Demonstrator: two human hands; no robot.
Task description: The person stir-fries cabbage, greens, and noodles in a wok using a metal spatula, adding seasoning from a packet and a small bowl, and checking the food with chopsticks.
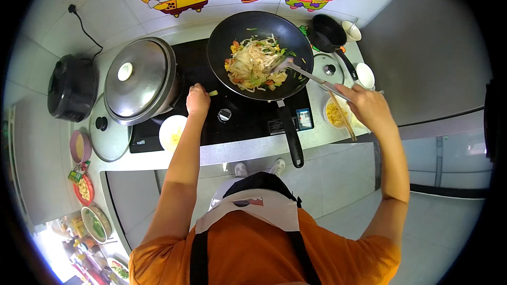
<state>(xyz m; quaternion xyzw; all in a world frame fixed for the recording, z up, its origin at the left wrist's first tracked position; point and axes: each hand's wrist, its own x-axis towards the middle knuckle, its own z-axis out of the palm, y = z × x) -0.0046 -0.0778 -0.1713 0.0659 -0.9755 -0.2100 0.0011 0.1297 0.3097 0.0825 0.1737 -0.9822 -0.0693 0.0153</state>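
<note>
A black wok point(291, 35) with shredded stir-fried vegetables point(253, 63) stands on the black induction cooktop point(245, 120), its long handle pointing towards me. My right hand point(366, 105) grips the shaft of a metal spatula point(303, 72), whose blade rests in the food. My left hand point(198, 99) is over the cooktop, left of the wok, with its fingers curled. A small pale green vegetable piece point(213, 93) shows at its fingertips; whether it is pinched or lies on the glass I cannot tell. A white bowl point(168, 134) with yellow bits is partly behind my left forearm.
A large lidded steel pot point(136, 77) stands left of the wok, beside a glass lid point(113, 144). At right are a small black saucepan point(326, 31), another glass lid point(336, 67), and a bowl of yellow food point(336, 114) with chopsticks point(342, 116) across it. A black appliance point(71, 89) stands far left.
</note>
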